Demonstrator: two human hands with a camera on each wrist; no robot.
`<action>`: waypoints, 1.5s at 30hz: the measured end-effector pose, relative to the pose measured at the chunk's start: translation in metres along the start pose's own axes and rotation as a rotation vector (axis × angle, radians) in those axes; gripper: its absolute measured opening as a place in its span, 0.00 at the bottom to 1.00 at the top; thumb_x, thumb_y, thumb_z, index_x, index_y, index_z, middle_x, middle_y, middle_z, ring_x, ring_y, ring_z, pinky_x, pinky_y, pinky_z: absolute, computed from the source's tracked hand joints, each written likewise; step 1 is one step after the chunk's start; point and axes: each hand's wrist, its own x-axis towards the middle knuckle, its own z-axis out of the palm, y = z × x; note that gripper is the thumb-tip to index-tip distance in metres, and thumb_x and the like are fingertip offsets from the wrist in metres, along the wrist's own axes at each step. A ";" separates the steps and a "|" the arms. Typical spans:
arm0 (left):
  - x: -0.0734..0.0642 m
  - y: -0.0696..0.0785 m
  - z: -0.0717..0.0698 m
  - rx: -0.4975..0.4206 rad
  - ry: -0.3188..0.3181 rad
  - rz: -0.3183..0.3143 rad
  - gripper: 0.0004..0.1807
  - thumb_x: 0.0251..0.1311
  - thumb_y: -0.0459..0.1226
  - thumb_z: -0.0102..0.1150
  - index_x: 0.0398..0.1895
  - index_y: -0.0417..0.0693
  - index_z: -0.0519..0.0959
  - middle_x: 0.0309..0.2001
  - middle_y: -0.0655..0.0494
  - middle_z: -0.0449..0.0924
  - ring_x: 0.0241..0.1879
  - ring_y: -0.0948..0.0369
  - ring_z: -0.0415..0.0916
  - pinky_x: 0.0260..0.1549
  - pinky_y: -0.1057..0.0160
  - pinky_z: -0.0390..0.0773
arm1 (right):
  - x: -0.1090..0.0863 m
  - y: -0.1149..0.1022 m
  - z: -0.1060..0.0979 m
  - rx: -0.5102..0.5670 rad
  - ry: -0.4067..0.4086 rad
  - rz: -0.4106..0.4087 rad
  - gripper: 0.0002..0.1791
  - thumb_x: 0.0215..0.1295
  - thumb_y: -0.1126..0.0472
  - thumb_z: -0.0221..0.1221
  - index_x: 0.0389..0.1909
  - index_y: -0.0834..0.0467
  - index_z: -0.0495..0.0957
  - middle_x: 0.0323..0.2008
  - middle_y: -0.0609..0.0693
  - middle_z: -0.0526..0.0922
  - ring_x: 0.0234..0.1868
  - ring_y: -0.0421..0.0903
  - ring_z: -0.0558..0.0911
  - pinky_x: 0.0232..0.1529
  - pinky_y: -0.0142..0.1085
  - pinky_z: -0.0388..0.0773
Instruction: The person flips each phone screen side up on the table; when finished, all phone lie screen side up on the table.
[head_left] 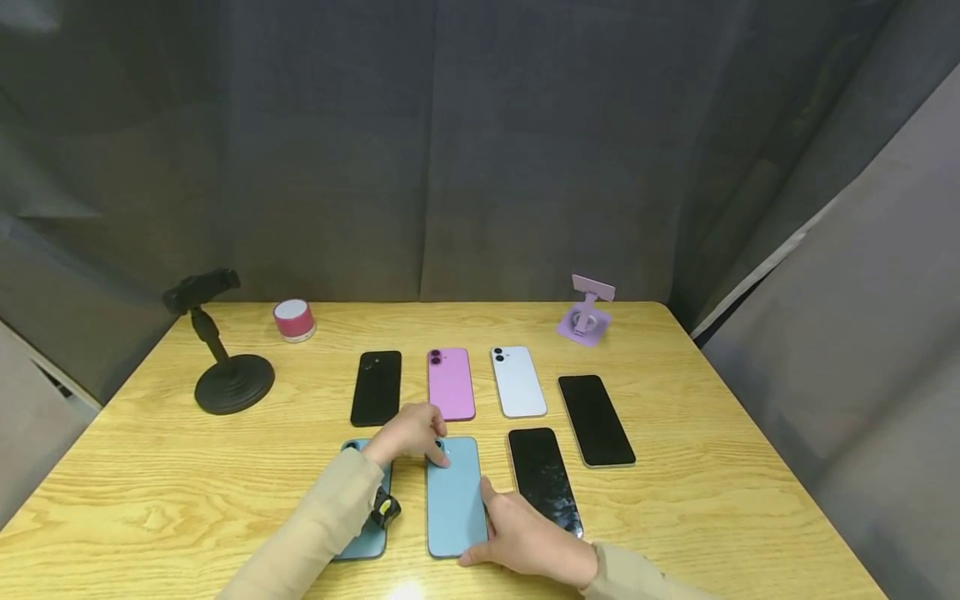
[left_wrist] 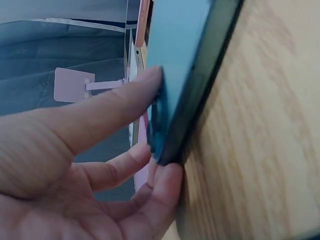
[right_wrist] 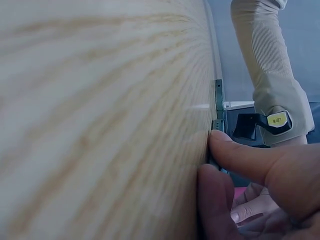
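Note:
A light-blue phone (head_left: 456, 508) lies back up in the middle of the table's near part, its camera end away from me. My left hand (head_left: 408, 432) pinches that far end, thumb on the back beside the cameras and fingertips at the end edge, as the left wrist view (left_wrist: 115, 170) shows. At the near right corner my right hand (head_left: 528, 533) holds the same phone, thumb at the bottom edge and a finger along the right side. A second blue phone (head_left: 367, 537) lies to the left, partly hidden under my left forearm.
Behind lie a black phone (head_left: 377, 388), a pink phone (head_left: 452, 383) and a white phone (head_left: 519, 382). Two dark-screened phones (head_left: 596, 421) (head_left: 543, 479) lie to the right. A black stand (head_left: 234, 383), a pink speaker (head_left: 294, 320) and a purple stand (head_left: 585, 321) stand farther back.

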 end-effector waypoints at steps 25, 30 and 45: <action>-0.008 -0.008 -0.006 -0.233 -0.098 -0.042 0.17 0.47 0.31 0.72 0.39 0.38 0.75 0.30 0.50 0.76 0.16 0.61 0.74 0.22 0.64 0.81 | -0.002 -0.009 -0.003 -0.048 0.027 0.089 0.51 0.62 0.35 0.56 0.68 0.74 0.56 0.49 0.61 0.69 0.47 0.49 0.74 0.49 0.44 0.76; -0.007 -0.010 -0.006 -0.328 -0.131 -0.046 0.17 0.49 0.31 0.70 0.41 0.37 0.76 0.21 0.53 0.75 0.13 0.64 0.70 0.18 0.68 0.78 | 0.001 -0.007 -0.002 -0.019 0.011 0.091 0.49 0.68 0.33 0.45 0.68 0.74 0.57 0.48 0.61 0.68 0.46 0.51 0.73 0.49 0.48 0.75; -0.008 -0.013 -0.003 -0.483 -0.214 -0.004 0.14 0.53 0.30 0.64 0.20 0.45 0.67 0.17 0.55 0.71 0.15 0.66 0.70 0.20 0.71 0.77 | 0.008 -0.015 0.002 -0.063 0.035 0.161 0.57 0.52 0.27 0.58 0.64 0.74 0.61 0.54 0.67 0.67 0.42 0.51 0.76 0.43 0.49 0.79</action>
